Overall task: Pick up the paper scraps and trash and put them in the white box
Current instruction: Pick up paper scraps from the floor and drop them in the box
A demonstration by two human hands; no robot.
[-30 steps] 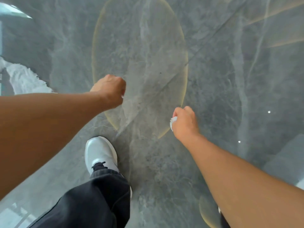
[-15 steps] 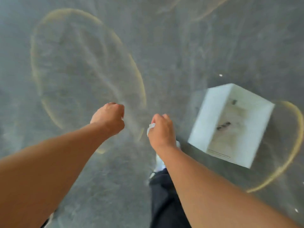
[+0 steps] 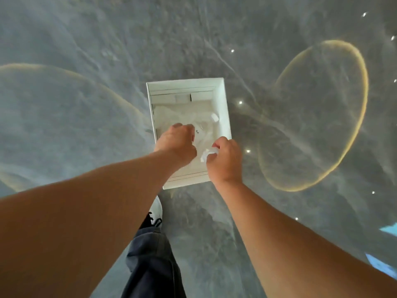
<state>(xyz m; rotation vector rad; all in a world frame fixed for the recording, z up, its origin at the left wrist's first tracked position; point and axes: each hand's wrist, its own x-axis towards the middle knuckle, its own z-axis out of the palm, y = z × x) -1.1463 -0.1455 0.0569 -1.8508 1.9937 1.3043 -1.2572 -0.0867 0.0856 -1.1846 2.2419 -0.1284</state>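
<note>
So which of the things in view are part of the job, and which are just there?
Part of the job:
- white box
- paper scrap in the right hand
- crumpled paper already in the box
- left hand, fist closed over the box

Just there:
- grey floor
- white shoe

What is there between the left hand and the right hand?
In the head view, the gap between the left hand and the right hand shows the inside of the white box, with crumpled paper scraps lying in it.

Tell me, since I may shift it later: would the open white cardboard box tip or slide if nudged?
The white cardboard box probably slides rather than tips: it sits flat on the glossy grey floor. Likely light, holding only crumpled paper scraps.
</note>
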